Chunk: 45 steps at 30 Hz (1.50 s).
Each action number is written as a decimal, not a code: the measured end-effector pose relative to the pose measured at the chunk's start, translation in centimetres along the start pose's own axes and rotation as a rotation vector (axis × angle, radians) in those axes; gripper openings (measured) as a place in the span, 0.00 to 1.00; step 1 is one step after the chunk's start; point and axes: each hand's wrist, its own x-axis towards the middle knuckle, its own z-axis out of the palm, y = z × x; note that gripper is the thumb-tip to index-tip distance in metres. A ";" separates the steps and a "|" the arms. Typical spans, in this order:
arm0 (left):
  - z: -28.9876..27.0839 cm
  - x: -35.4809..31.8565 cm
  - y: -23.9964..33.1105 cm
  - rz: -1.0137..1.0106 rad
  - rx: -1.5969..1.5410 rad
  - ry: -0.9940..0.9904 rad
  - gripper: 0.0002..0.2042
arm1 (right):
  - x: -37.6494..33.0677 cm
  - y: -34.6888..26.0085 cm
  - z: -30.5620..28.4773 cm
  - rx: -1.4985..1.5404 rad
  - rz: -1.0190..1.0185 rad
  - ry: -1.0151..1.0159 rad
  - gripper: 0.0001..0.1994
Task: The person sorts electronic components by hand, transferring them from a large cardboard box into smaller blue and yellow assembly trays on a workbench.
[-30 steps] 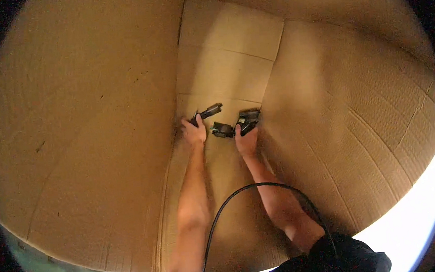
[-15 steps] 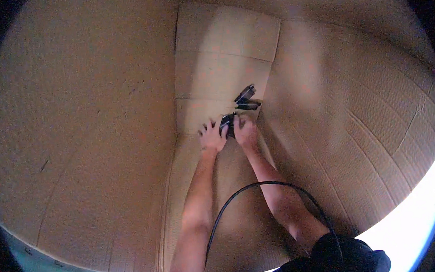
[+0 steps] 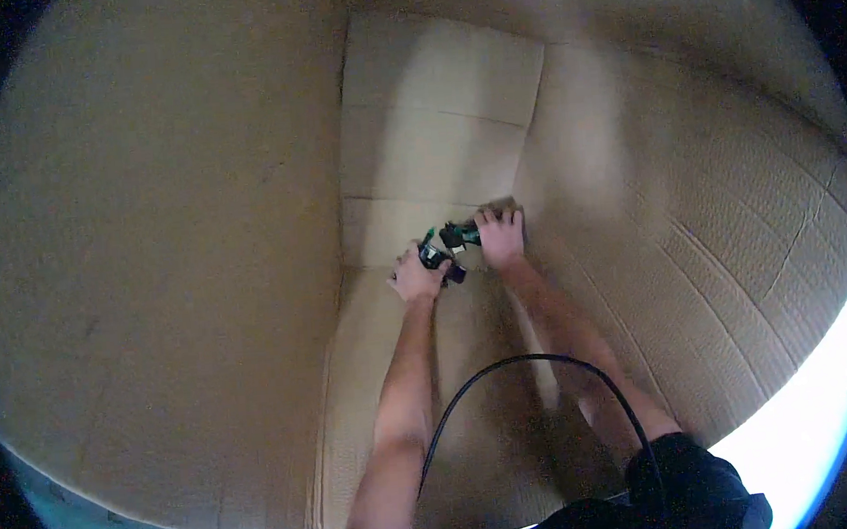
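Both my arms reach deep into a large cardboard box (image 3: 440,370). My left hand (image 3: 415,277) is closed round a small black device (image 3: 433,256) with a shiny part, its kind too small to make out. A dark block-like piece (image 3: 456,273) sits just right of the left thumb. Beside it, to the right, my right hand (image 3: 501,238) grips a second black piece (image 3: 462,234) with green on it, fingers curled over its right end. A small green tip (image 3: 430,233) sticks up above the left-hand device. The hands are a short gap apart near the box's bottom.
Tall cardboard walls rise at the left (image 3: 161,261) and right (image 3: 693,229). Creased panels (image 3: 436,147) lie beyond my hands. A black cable (image 3: 526,358) arches across in front of my forearms. Bright light shows past the box edge at lower right.
My right hand has moved right and slightly away, from the piece between both hands onto the black pieces that lay farther off. My left hand stays near its place, still on the black device.
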 end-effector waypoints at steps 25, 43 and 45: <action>-2.6 -0.3 -3.7 -0.114 -0.782 0.033 0.13 | -3.5 -10.9 -7.6 1.816 0.745 -0.403 0.30; -30.7 -40.3 14.8 0.393 -0.873 0.534 0.18 | -25.4 -2.6 -51.1 1.629 0.104 0.243 0.21; -35.4 -44.4 15.2 0.415 -0.977 0.543 0.18 | -26.9 -3.5 -56.0 1.620 0.126 0.203 0.21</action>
